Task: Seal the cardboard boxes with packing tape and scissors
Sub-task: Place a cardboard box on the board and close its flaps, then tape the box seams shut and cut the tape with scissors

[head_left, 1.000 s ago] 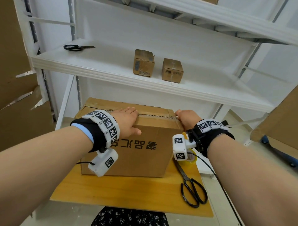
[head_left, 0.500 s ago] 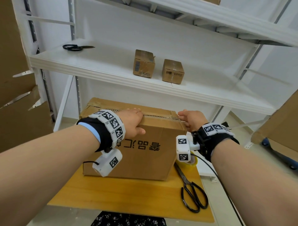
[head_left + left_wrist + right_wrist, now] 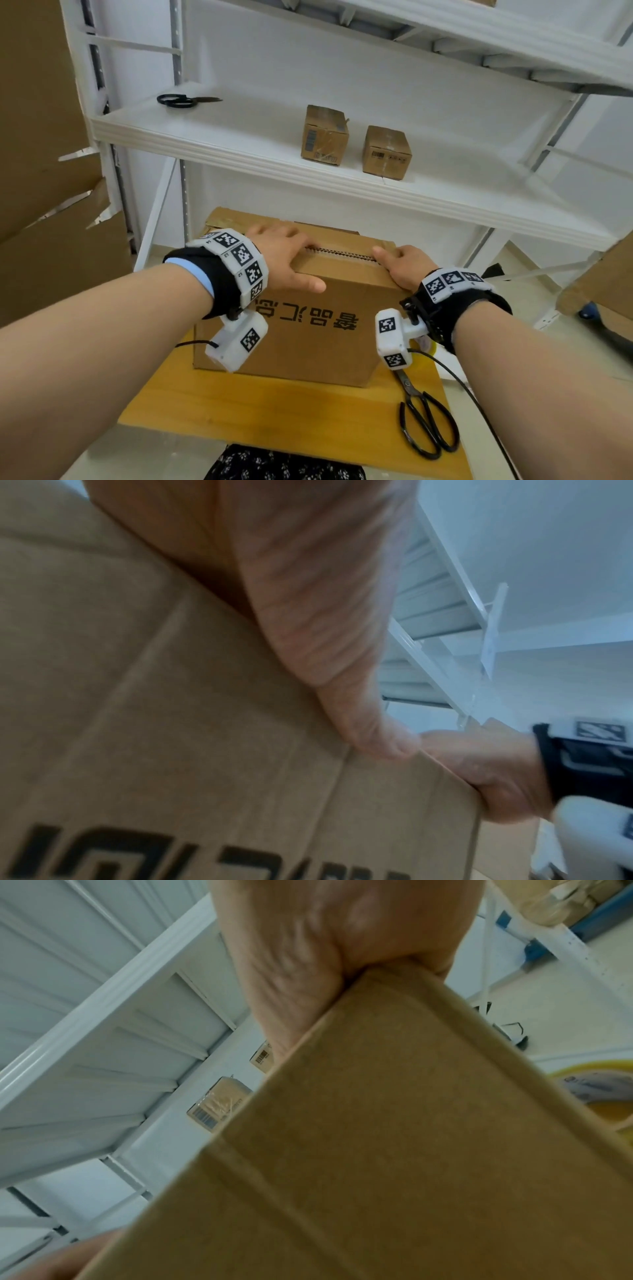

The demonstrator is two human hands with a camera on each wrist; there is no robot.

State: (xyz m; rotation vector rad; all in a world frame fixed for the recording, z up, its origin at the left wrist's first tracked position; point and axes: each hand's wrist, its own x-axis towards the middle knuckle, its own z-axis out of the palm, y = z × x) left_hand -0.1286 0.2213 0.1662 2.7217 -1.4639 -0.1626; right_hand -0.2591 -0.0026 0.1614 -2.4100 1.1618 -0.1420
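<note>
Cardboard box (image 3: pixel 301 329) seam left-to-right between left hand (image 3: pixel 284 255) and right hand (image 3: pixel 404 262)

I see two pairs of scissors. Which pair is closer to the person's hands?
The scissors on the wooden table, just below the right hand and beside the big box. The other scissors lie far off on the white shelf.

Looks like a stockroom or packing room: white metal racking (image 3: pixel 308 171) against a white wall, two small labelled cartons (image 3: pixel 356 145) and scissors (image 3: pixel 181 100) on one shelf, flattened cardboard sheets (image 3: pixel 41 171) leaning at left, a larger box (image 3: pixel 301 335) on a small wooden desk (image 3: pixel 239 411), tape roll (image 3: pixel 589 1096) beside it, pale bare floor.
</note>
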